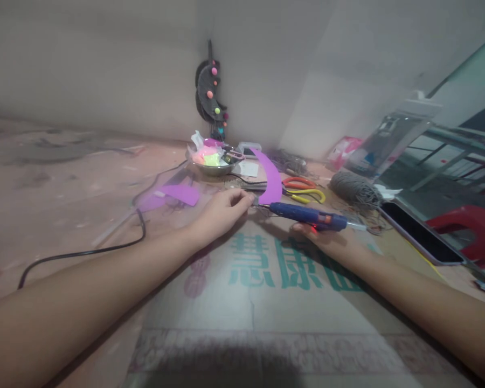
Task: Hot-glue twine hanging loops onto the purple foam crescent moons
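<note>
My left hand (231,207) is closed in a pinch at the lower end of a purple crescent-shaped piece (271,180), which curves up and away from the fingertips. A small greyish bit shows at the fingertips, too blurred to name. My right hand (319,234) is wrapped round a dark blue glue gun (303,213). Its nozzle points left and nearly meets the left fingertips. A clear glue stick (356,226) sticks out of its back, and a red light glows underneath.
Scissors (307,194) with red and yellow handles lie behind the glue gun. Beyond stands a metal bowl (216,170) of coloured bits. Purple scraps (181,194) and a black cable (84,252) lie left; grey yarn (353,188) and a phone (422,233) lie right. A decorated grey crescent (208,91) leans against the wall.
</note>
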Demonstrator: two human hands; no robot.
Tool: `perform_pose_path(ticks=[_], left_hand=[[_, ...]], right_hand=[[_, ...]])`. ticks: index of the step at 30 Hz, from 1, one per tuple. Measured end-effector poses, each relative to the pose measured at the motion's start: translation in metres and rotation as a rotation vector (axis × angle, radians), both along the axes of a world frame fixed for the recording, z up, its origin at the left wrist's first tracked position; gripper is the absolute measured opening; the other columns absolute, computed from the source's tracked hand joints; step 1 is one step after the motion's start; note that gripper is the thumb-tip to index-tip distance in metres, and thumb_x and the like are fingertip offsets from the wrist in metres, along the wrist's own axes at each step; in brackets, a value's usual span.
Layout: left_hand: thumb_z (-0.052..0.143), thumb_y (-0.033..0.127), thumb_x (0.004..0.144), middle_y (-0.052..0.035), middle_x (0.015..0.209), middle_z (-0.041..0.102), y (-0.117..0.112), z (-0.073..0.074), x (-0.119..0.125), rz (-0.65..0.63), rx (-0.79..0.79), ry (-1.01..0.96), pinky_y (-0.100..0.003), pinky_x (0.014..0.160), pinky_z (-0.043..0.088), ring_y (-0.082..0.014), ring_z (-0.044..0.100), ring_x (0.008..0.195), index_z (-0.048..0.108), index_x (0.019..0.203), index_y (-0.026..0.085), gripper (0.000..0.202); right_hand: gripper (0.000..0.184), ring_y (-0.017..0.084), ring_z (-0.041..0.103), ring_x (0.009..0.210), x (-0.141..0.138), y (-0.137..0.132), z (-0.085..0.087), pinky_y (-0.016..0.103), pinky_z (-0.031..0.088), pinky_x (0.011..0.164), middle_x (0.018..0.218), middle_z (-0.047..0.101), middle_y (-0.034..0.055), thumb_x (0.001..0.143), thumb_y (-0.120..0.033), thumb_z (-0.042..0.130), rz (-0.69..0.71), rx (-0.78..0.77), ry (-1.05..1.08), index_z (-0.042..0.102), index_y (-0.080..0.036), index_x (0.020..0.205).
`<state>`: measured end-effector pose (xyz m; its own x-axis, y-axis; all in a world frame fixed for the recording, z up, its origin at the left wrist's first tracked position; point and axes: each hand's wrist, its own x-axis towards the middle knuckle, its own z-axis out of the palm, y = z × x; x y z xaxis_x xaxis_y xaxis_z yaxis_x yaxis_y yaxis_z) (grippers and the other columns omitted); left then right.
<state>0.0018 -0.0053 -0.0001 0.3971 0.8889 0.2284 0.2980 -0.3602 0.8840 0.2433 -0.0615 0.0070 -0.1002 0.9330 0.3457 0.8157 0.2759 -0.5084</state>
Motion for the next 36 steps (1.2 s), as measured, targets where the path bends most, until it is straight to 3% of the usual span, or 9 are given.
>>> perform_pose_path(ticks=[18,36], left_hand=[[0.047,0.044,0.089,0.0024,0.061,0.055,0.0,0.0,0.0,0.002,0.002,0.001,-0.023,0.057,0.036,-0.0121,0.048,0.057,0.053,0.07,0.018,0.034],[0.047,0.044,0.089,0.0019,0.062,0.055,0.0,0.0,0.0,-0.003,0.02,-0.006,-0.023,0.058,0.037,-0.0126,0.049,0.059,0.052,0.068,0.017,0.035]], right_hand=[[0.017,0.024,0.066,0.07,-0.01,-0.004,0.014,0.034,0.054,0.061,0.068,0.066,0.0031,0.076,-0.042,0.061,0.0,-0.047,0.037,0.059,-0.025,0.072],[0.023,0.021,0.063,0.063,-0.003,-0.003,0.007,0.033,0.052,0.058,0.067,0.065,0.0016,0.077,-0.046,0.061,0.012,-0.038,0.006,0.057,-0.024,0.07]])
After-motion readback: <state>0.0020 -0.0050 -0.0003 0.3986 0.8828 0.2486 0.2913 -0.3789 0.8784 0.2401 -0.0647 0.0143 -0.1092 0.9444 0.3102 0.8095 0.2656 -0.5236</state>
